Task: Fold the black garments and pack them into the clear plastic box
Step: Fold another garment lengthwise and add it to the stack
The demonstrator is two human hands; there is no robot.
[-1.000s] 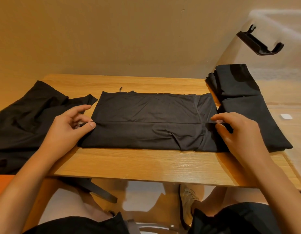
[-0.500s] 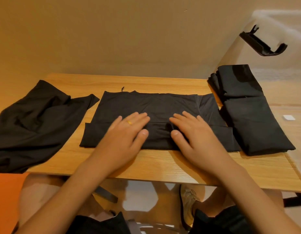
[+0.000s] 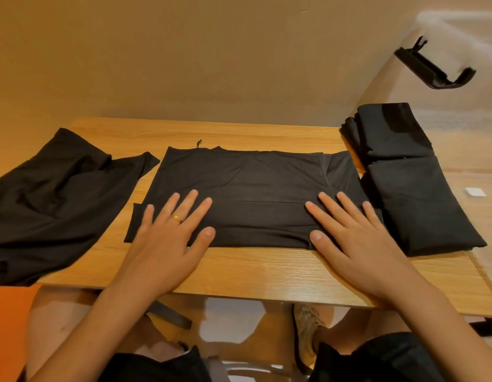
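I saw the left hand [image 3: 167, 238] at 7 o'clock and the right hand [image 3: 358, 238] at 5 o'clock. Both lay flat, fingers straight and spread, pressing the black garment [image 3: 253, 183] on the table [image 3: 267, 268]. A folded pile [image 3: 415, 194] sat at 3 o'clock, the clear box [image 3: 465, 31] at 2 o'clock.

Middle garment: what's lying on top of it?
Both hands, left hand and right hand, press flat on the middle garment, fingers straight. The cloth beneath them and the table under the garment are covered.
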